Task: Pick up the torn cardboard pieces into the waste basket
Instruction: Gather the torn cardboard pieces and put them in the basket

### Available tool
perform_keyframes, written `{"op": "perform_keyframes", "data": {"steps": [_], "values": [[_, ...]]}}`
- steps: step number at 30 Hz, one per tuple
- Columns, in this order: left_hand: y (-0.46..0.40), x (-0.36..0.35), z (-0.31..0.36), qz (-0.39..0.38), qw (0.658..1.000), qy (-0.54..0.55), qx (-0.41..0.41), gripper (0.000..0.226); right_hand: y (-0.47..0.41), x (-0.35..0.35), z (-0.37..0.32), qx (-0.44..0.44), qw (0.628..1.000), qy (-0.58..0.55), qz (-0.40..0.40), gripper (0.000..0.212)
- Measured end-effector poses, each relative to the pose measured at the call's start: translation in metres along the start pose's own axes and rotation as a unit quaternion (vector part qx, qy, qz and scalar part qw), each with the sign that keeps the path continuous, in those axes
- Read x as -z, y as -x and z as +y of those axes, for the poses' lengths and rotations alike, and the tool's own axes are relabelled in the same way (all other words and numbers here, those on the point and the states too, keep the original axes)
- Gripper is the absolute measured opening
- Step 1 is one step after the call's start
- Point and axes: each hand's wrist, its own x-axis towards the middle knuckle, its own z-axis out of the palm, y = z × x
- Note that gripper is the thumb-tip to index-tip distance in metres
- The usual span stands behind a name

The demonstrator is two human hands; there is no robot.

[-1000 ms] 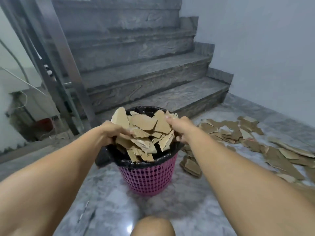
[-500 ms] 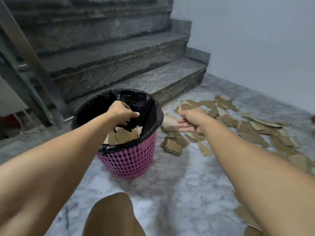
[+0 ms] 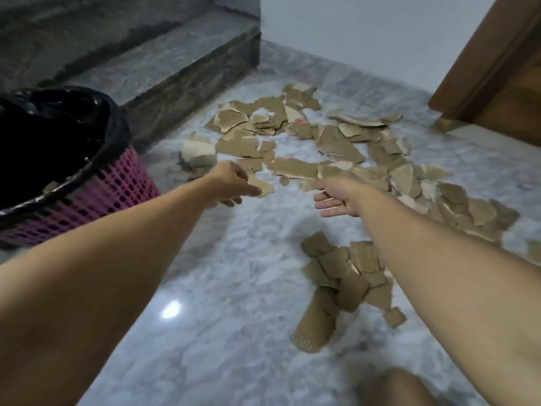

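Jagged brown cardboard pieces (image 3: 295,168) – glossy veined marble floor (image 3: 234,288).

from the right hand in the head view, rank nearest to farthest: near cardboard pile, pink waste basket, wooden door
1. The near cardboard pile, just below the right hand, under that forearm.
2. The pink waste basket, far left.
3. The wooden door, upper right.

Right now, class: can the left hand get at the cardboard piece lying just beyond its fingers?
Probably yes: the left hand is open above the piece, nothing lies between.
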Motion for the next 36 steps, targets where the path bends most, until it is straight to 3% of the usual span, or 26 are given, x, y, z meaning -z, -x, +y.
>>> {"op": "perform_keyframes", "data": {"steps": [2,4,7,10,12,14,16,23,28,33,36], "values": [[-0.008,-0.046,-0.006,-0.047,0.998,-0.027,0.021,0.043,-0.002,0.026,0.035,-0.023,1.000,0.012,0.011,0.033],[-0.014,-0.096,-0.010,-0.093,0.993,-0.057,0.039,0.071,-0.006,0.058,0.076,-0.060,0.997,0.028,0.030,0.030],[-0.008,-0.167,-0.022,-0.154,0.971,-0.183,0.003,0.114,-0.004,0.097,0.139,-0.126,0.990,0.043,0.053,0.027],[0.006,-0.227,-0.035,-0.191,0.917,-0.340,-0.084,0.149,0.001,0.128,0.196,-0.210,0.972,0.056,0.085,0.047],[0.012,-0.256,-0.048,-0.196,0.870,-0.430,-0.139,0.160,0.007,0.137,0.225,-0.261,0.958,0.077,0.094,0.061],[0.016,-0.280,-0.056,-0.194,0.835,-0.484,-0.176,0.163,0.012,0.140,0.250,-0.300,0.946,0.084,0.088,0.067],[0.015,-0.294,-0.061,-0.177,0.825,-0.502,-0.189,0.161,0.013,0.136,0.268,-0.311,0.944,0.046,0.097,0.064],[-0.007,-0.294,-0.048,-0.151,0.850,-0.468,-0.190,0.160,-0.023,0.097,0.260,-0.248,0.944,-0.110,0.188,0.067],[-0.025,-0.288,-0.036,-0.117,0.872,-0.422,-0.217,0.135,-0.049,0.080,0.232,-0.201,0.954,0.013,0.221,0.084],[-0.044,-0.281,-0.030,-0.084,0.897,-0.378,-0.213,0.107,-0.070,0.083,0.209,-0.189,0.940,0.126,0.255,0.106],[-0.052,-0.279,-0.023,-0.078,0.932,-0.325,-0.144,0.119,-0.084,0.087,0.200,-0.150,0.949,0.156,0.227,0.116]]}}
